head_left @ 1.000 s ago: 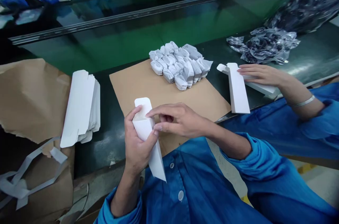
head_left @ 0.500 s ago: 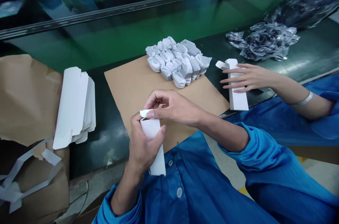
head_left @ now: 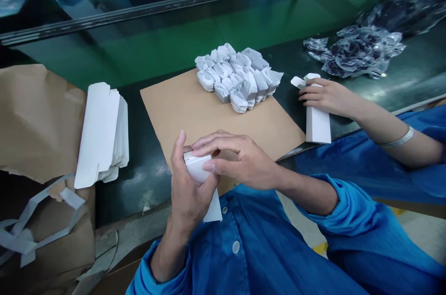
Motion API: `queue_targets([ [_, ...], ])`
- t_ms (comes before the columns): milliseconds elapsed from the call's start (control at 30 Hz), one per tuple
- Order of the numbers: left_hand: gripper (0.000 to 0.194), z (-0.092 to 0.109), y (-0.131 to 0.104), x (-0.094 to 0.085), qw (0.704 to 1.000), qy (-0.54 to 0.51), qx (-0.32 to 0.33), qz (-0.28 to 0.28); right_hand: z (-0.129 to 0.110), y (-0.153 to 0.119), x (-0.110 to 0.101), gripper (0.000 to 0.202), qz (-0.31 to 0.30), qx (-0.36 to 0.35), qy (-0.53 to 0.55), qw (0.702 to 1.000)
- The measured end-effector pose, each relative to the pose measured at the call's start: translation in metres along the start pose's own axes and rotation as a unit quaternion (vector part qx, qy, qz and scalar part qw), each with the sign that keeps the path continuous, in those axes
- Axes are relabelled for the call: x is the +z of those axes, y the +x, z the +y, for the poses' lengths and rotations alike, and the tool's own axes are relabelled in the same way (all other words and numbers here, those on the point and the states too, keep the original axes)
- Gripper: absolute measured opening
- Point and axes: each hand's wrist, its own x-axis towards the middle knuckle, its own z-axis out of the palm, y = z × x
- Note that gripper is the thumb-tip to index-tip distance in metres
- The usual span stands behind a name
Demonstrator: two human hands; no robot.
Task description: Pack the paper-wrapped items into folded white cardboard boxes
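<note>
And here's the dark green worktop (head_left: 139,193), glossy under cool light, a green panel (head_left: 174,49) running behind it, topped by a dark rail (head_left: 167,3), with pale floor (head_left: 418,232) showing lower right.

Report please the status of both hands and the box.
Left hand gripping white box, upper end looks closed. Right hand at that end, fingers on it. Wrapped pieces beyond, not between hands and box.
</note>
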Motion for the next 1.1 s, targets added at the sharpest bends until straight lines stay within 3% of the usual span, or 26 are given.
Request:
queue_targets([
  [133,0.077,0.001,-0.003,0.003,1.000,-0.012,-0.018,-0.018,0.012,-0.010,0.012,0.013,0.054,-0.092,-0.122,0.987],
  [200,0.074,0.001,-0.002,0.007,0.999,-0.028,-0.029,-0.012,0.015,-0.012,0.016,0.015,0.049,-0.113,-0.165,0.979],
  [267,0.065,-0.003,0.003,0.009,0.997,-0.057,-0.055,0.026,0.015,-0.012,0.013,0.022,0.033,-0.118,-0.190,0.974],
  [367,0.040,-0.020,0.018,0.011,0.966,-0.169,-0.152,0.120,0.016,-0.007,-0.006,0.054,0.033,-0.075,-0.285,0.955],
  [433,0.029,-0.036,0.030,0.011,0.927,-0.256,-0.214,0.171,0.020,0.001,-0.025,0.048,0.063,0.004,-0.433,0.899],
  [500,0.025,-0.054,0.041,0.010,0.903,-0.292,-0.236,0.209,0.027,0.013,-0.042,0.033,0.078,0.093,-0.578,0.807],
  [567,0.025,-0.069,0.048,0.010,0.899,-0.285,-0.233,0.237,0.038,0.027,-0.053,0.035,0.069,0.155,-0.661,0.731],
  [633,0.028,-0.080,0.051,0.010,0.913,-0.240,-0.212,0.254,0.050,0.038,-0.056,0.042,0.063,0.171,-0.695,0.696],
  [700,0.034,-0.085,0.050,0.008,0.947,-0.148,-0.177,0.224,0.061,0.044,-0.055,0.045,0.079,0.176,-0.703,0.685],
  [800,0.045,-0.082,0.042,-0.002,0.983,-0.011,-0.127,0.135,0.070,0.038,-0.052,0.037,0.113,0.160,-0.695,0.692],
  [833,0.048,-0.080,0.039,-0.008,0.988,0.033,-0.106,0.111,0.070,0.033,-0.053,0.034,0.107,0.139,-0.688,0.704],
  [900,0.057,-0.074,0.032,-0.020,0.990,0.122,-0.041,0.061,0.068,0.018,-0.055,0.027,0.036,0.072,-0.651,0.755],
  [967,0.062,-0.067,0.028,-0.030,0.981,0.183,0.057,-0.037,0.062,0.005,-0.060,0.025,-0.041,0.021,-0.580,0.813],
  [1000,0.064,-0.064,0.027,-0.032,0.971,0.192,0.108,-0.097,0.059,0.000,-0.063,0.027,-0.047,0.012,-0.552,0.833],
  [1033,0.064,-0.062,0.028,-0.032,0.954,0.200,0.158,-0.158,0.056,-0.002,-0.066,0.028,-0.030,0.011,-0.538,0.842],
  [1100,0.061,-0.056,0.032,-0.027,0.911,0.220,0.243,-0.253,0.052,0.001,-0.071,0.035,0.010,0.012,-0.560,0.828],
])
